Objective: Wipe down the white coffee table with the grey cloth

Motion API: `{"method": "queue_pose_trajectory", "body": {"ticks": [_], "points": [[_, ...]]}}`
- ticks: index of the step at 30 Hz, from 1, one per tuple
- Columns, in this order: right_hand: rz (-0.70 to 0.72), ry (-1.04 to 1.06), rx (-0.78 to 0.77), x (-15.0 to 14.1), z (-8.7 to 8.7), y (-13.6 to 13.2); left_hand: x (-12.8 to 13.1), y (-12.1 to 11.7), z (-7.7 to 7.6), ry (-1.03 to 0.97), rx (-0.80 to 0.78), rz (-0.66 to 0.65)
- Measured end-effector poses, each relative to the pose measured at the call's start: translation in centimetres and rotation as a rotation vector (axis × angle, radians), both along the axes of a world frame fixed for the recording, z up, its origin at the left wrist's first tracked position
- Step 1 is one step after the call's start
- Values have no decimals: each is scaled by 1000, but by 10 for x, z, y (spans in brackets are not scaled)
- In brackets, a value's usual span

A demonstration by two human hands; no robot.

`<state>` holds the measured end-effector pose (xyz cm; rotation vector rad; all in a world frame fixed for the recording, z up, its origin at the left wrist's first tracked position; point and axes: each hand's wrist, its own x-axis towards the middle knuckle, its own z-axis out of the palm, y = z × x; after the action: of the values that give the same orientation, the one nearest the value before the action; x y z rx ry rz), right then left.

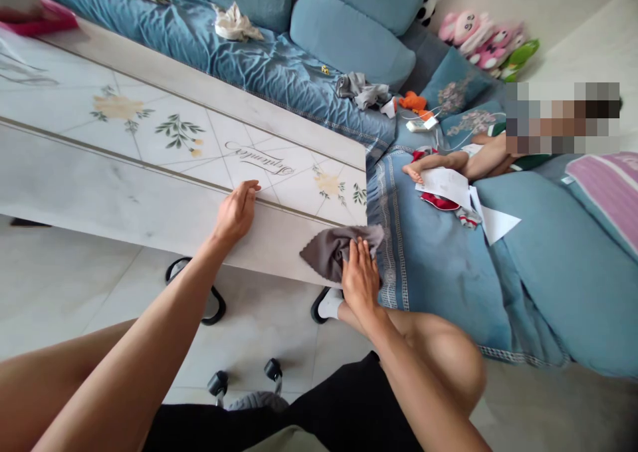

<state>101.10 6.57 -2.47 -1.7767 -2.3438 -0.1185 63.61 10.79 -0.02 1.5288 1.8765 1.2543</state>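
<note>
My right hand (pixel 359 276) presses a grey cloth (pixel 329 249) against the near right corner of a white table (pixel 149 193) printed with leaf and flower patterns. Its fingers lie flat on the cloth, at the table's front side panel. My left hand (pixel 236 211) rests on the front edge of the tabletop, its fingers curled over the rim. My bare knee (pixel 443 352) shows below the right hand.
A blue sofa (pixel 438 266) runs behind and to the right of the table, with cushions, crumpled clothes (pixel 361 92), papers (pixel 468 199) and plush toys (pixel 481 40). A small person lies on it at right. Chair casters (pixel 244 375) and a tiled floor lie below.
</note>
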Motion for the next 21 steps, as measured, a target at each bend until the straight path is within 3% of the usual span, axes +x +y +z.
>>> {"method": "queue_pose_trajectory", "body": {"ticks": [3,6,8,11,13,15,18,19,21], "points": [[-3,-6,-64,-61,5,26,1,0,-1,31,0,1],[70,10,-97,-102,7,19,0,-1,0,66,2,-16],[136,17,-83,-89,4,-5,0,-2,2,69,1,-24],[188,3,-65,-26,0,-28,-1,-2,2,36,-3,-20],[145,-9,-72,9,5,-9,-1,-2,1,14,-4,-11],[24,-11,-100,13,14,36,1,0,0,8,-4,-5],[-114,-3,-152,-43,28,103,2,1,1,9,-14,0],[-98,-1,-166,-70,30,114,0,2,1,5,-16,-2],[53,8,-172,-118,31,108,-6,1,4,-13,-8,-11]]}}
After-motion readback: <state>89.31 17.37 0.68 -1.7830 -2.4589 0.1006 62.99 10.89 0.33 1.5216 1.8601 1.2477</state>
